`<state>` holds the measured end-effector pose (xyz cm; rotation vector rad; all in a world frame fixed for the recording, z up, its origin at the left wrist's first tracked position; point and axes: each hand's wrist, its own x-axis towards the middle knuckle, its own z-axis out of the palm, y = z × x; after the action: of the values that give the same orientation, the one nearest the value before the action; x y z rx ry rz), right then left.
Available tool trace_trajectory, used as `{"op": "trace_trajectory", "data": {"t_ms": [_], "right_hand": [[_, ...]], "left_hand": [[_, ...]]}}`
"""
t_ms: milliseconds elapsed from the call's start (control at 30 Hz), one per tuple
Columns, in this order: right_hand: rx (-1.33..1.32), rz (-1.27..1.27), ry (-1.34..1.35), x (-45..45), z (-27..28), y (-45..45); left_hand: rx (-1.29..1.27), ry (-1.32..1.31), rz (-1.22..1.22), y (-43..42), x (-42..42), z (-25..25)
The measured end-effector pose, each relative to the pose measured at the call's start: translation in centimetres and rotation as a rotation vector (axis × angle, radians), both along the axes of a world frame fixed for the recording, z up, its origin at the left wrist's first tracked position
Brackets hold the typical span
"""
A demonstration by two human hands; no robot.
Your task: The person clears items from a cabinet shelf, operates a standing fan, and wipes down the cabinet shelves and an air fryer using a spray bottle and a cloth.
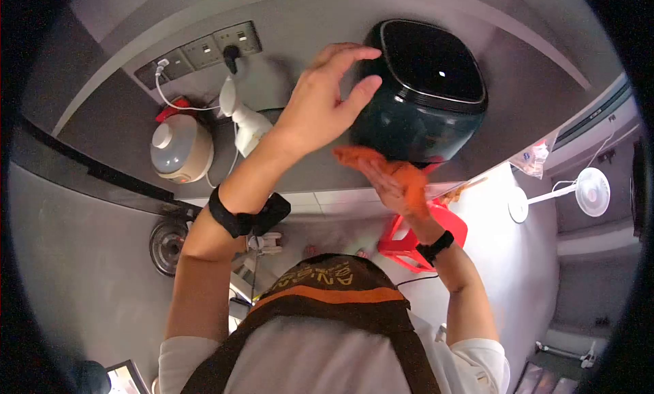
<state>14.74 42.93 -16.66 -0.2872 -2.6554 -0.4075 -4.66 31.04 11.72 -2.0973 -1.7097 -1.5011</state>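
A dark green rounded appliance (415,125) with a glossy black top, resembling an air fryer, stands on the grey counter (306,172). My left hand (327,94) is at its left side, thumb and index finger spread, holding nothing. Whether those fingertips touch the appliance I cannot tell. Low at the appliance's front, my right hand (390,188) grips an orange cloth (409,179). Part of the cloth spreads left along the appliance's base, and it covers some of my fingers. A white spray bottle (248,128) stands just left of my left forearm.
Farther left sits a small cream cooker (180,152) with a clear lid. Wall sockets (203,50) hold a black plug and a white cable. Below the counter is a red stool (426,237). A plastic bag (537,157) hangs at right, beyond it a white fan (591,192).
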Motion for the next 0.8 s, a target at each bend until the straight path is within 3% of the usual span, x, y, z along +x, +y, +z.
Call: {"op": "trace_trajectory", "data": {"t_ms": [67,100,133,200,233,267,300,333,400,533,600,667,733,800], "right_hand": [[-1.465,-0.027,-0.11,2.1,-4.3,2.0],[-1.85,-0.129,0.217,1.9,0.9,-0.3],[-1.856,-0.138,0.238,2.9,4.4,-0.3],[-0.868,-0.002,0.573,4.4,10.0,2.0],[-0.362,0.054,0.678,4.8,12.1,3.5],[0.148,0.105,0.747,5.1,13.6,4.5],[-0.111,-0.042,0.942,5.1,14.5,5.0],[-0.616,-0.126,1.144,5.3,12.1,6.1],[-1.081,-0.25,1.239,5.4,7.9,7.2],[-1.345,-0.057,1.501,5.1,0.7,4.2],[-1.062,-0.592,1.138,6.7,-3.0,4.2],[-1.661,-0.436,1.486,7.3,-0.8,1.7],[-1.587,-0.39,1.554,7.3,4.5,-3.3],[-0.853,-0.32,1.138,6.8,7.3,-7.1]], "left_hand": [[0.041,-0.057,-0.018,0.6,1.5,-1.5],[0.012,0.004,-0.007,1.3,1.4,-2.9],[0.005,0.01,-0.026,1.9,1.5,-4.2],[-0.078,-0.172,0.051,3.1,1.9,-6.2],[-0.243,-0.378,0.002,3.2,2.0,-6.5],[-0.254,-0.372,-0.003,3.7,2.0,-7.1],[-0.257,-0.438,-0.076,4.2,1.8,-7.8],[-0.264,-0.506,-0.145,4.2,2.1,-7.8],[-0.345,-0.478,-0.121,3.5,2.1,-7.7],[-0.362,-0.479,-0.142,3.7,0.9,-8.1],[-0.35,-0.471,-0.161,2.9,0.1,-8.8],[-0.333,-0.731,-0.295,2.3,-1.2,-9.8],[-0.247,-0.621,-0.203,-1.0,-1.9,-9.8],[-0.131,-0.487,-0.083,-5.3,-2.8,-10.1]]}}
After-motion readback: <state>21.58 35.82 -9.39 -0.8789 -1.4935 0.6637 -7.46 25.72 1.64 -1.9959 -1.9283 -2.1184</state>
